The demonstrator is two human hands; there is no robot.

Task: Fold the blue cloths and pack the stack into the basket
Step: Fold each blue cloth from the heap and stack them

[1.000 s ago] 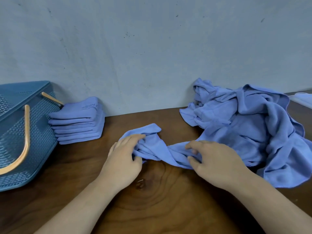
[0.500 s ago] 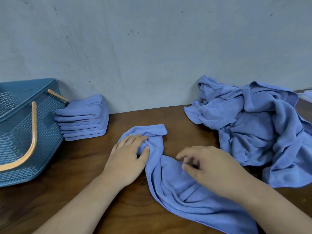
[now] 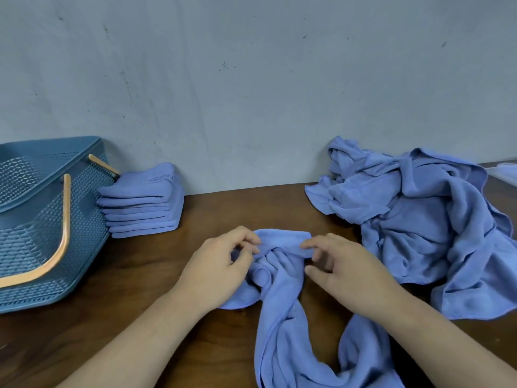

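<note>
A crumpled blue cloth (image 3: 282, 317) lies on the wooden table (image 3: 195, 340) in front of me and trails off the near edge. My left hand (image 3: 221, 267) pinches its far edge on the left. My right hand (image 3: 341, 264) pinches the same edge on the right. A stack of several folded blue cloths (image 3: 142, 201) sits against the wall. The blue perforated basket (image 3: 42, 219) with tan handles stands left of the stack. A heap of unfolded blue cloths (image 3: 419, 219) lies at the right.
A grey wall (image 3: 251, 79) runs along the back of the table. Something pale (image 3: 503, 172) shows at the far right edge behind the heap.
The cloth has been pulled toward me, away from the heap. Both hands came together at its far edge and now pinch it.
</note>
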